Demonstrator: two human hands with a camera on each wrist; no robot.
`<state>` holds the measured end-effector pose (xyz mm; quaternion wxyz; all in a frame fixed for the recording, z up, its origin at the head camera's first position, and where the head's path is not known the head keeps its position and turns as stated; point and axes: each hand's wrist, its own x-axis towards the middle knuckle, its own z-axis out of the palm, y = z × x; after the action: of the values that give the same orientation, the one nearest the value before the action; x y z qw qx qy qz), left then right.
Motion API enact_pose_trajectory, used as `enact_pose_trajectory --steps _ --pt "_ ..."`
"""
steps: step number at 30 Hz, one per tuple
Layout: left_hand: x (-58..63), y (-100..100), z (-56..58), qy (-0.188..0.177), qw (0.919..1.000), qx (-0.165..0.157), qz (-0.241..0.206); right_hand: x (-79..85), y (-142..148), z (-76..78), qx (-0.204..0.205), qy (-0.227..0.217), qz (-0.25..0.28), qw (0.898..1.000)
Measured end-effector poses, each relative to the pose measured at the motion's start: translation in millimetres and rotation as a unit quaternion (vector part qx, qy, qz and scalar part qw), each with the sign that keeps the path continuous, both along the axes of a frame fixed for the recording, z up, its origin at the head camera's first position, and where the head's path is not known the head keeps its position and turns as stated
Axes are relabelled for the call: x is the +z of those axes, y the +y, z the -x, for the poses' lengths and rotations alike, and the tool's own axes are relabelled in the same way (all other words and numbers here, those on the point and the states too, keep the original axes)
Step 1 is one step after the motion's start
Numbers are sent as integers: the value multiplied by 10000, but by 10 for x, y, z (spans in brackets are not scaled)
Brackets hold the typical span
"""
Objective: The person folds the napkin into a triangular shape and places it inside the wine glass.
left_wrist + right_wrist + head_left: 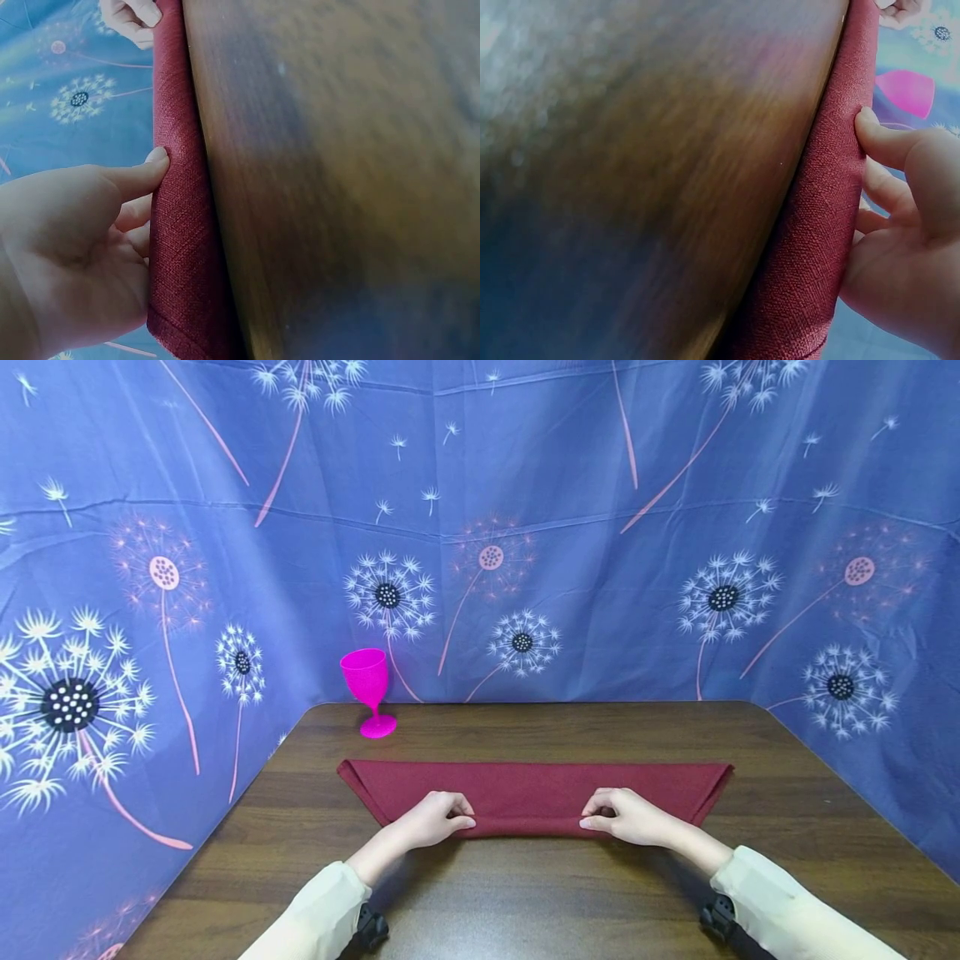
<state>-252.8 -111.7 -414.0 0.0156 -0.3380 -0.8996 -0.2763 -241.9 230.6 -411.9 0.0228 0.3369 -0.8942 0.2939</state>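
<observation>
Mid-table, red cloth (534, 787) lies flat as a folded trapezoid: long straight edge on the far side, shorter edge toward the person, pointed corners at far left and far right. Layered hems show along both slanted sides. Near edge is a thick, rounded roll. Wrist views show a coarse matte weave with fine diagonal ribbing; a stitched-looking seam crosses the roll near its end in the left wrist view.

Left hand (437, 818) pinches the roll left of center: thumb tip on the near face, fingers curled behind. Right hand (633, 817) mirrors it right of center, same thumb-and-finger pinch. Bare cloth runs between them. Both wrists come out of pale, smooth, loose sleeves (322, 906), with a small black wrist device (371, 928) below each cuff.

Table (525, 902) is dark brown wood grain with a dull sheen, rounded far corners. Magenta goblet (366, 681) stands upright at far left, beyond the cloth and apart from it: deep bowl, thin stem, round foot, uniform color; can't tell the material.

Behind and at the sides hangs blue fabric (540, 460), lightly creased, printed with white and pink dandelions on thin stalks.
</observation>
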Motion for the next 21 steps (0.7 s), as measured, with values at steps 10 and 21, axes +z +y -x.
enact_pose_trajectory --steps 10,21 --pt "7 -8 9 -48 10000 35 76 -7 -5 22 -168 -44 -59 9998" --pt "-12 -29 4 -138 9994 -148 -264 20 -16 10 -245 -168 160 9994"
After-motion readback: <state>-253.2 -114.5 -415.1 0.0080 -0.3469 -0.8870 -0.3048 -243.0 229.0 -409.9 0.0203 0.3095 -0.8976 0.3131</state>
